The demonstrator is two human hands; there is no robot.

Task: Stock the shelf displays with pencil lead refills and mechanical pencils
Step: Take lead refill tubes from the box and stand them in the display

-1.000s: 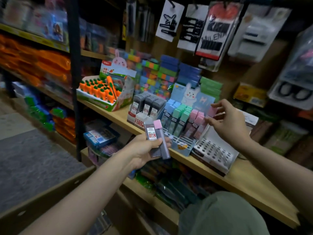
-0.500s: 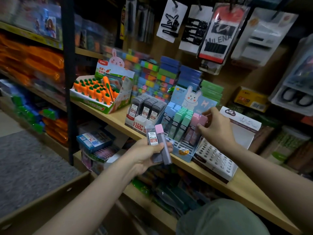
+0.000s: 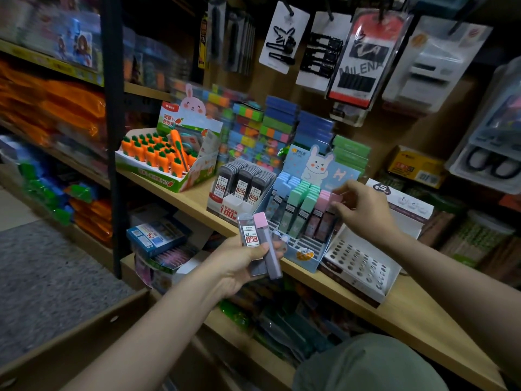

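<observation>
Carrot eraser box (image 3: 169, 165) is sitting far left on the shelf (image 3: 394, 303). Left hand (image 3: 236, 263) is gripping 2 refill cases (image 3: 260, 244), grey one reading "0.7" and "100". Right hand (image 3: 363, 213) is pinching a pink case in the bunny display (image 3: 304, 210). "MILENA" card (image 3: 363, 55) is hanging above.

The shelf board (image 3: 400, 314) is showing pale, smooth wood with a matt face. The bunny display box (image 3: 307, 249) is looking like printed card with a slight sheen. The two lead refill cases (image 3: 262, 244) near the left are appearing as smooth, translucent plastic with paper labels. Far up, the hanging hairpin cards (image 3: 283, 38) are gleaming under glossy film. The floor mat (image 3: 36, 277) at the left is looking rough and woven.
</observation>
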